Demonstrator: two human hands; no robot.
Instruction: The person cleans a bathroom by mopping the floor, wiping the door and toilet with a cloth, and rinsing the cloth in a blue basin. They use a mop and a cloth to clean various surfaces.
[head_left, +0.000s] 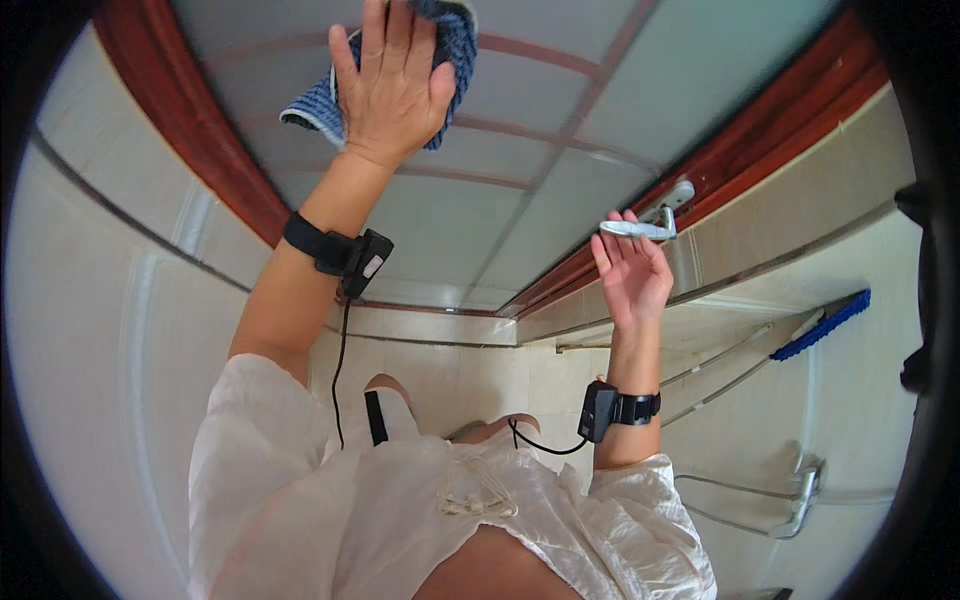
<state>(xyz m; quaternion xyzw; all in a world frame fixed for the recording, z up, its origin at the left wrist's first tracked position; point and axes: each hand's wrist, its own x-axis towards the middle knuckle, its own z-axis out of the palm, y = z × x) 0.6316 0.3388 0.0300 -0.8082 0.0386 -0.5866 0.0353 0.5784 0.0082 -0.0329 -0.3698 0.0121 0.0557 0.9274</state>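
Observation:
My left hand (394, 94), fingers spread, presses a blue striped cloth (459, 56) against the frosted glass panel (465, 217) of a door. The cloth is bunched beneath the palm, and one corner hangs out to the left. Part of the cloth and the fingertips are cut off by the top of the view. To the right, my right hand (634, 281) is at the metal door handle (637, 229), palm up. Its fingers pass behind the lever, which lies across them.
A reddish-brown wooden frame (750, 142) borders the glass. Below my right hand, a blue-headed mop or brush (825, 326) leans by the tiled wall. A metal rail (802, 502) is fixed lower on that wall. Black cabled devices are strapped to my left forearm (364, 259) and right forearm (600, 411).

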